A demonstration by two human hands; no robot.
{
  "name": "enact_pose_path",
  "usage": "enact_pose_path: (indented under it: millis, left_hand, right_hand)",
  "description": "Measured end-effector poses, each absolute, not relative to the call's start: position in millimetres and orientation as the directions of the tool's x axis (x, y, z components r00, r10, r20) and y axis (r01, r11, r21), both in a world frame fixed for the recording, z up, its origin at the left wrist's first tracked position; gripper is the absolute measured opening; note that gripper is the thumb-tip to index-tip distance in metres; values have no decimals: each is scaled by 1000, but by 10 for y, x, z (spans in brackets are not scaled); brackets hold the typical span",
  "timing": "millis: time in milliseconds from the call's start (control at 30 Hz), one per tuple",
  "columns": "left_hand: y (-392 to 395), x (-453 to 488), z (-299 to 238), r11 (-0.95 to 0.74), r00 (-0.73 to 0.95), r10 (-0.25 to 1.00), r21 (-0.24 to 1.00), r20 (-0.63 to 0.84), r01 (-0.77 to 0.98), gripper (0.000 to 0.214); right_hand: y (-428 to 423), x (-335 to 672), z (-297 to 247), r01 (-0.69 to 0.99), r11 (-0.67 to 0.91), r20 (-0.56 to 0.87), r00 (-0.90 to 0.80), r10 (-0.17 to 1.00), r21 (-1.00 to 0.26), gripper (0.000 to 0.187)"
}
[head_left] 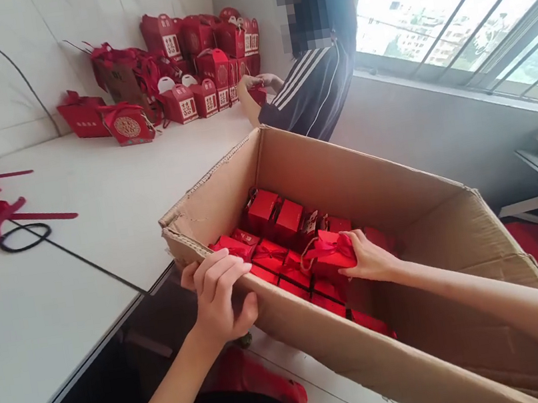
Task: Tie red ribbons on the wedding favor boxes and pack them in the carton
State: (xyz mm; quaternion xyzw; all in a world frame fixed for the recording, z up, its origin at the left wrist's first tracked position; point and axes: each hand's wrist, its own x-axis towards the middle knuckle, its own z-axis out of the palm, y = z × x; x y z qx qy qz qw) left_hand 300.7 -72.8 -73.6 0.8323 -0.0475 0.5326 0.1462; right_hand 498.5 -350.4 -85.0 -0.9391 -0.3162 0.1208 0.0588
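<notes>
Right hand (363,260) is found clamped on a small, red, ribbon-tied box (334,259), held inside the large, brown cardboard carton (369,163) among smaller red boxes (271,256). The carton's near rim is gripped by the left hand (221,297). Whether the boxes beneath are touched cannot be told.
</notes>
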Motion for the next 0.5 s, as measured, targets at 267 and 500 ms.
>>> enact_pose_path:
  millis: [267,500]
  left_hand:
    - [-742,2977,-692,-954,437,96,207,894,-215,28]
    - [-766,2921,-668,-948,522,108,246,846,-202,33]
  right_hand:
    - [-4144,5194,-754,541,-824,-295,771,565,-165,68]
    - [-4219,5085,-590,609,-779,-344,707,617,-147,46]
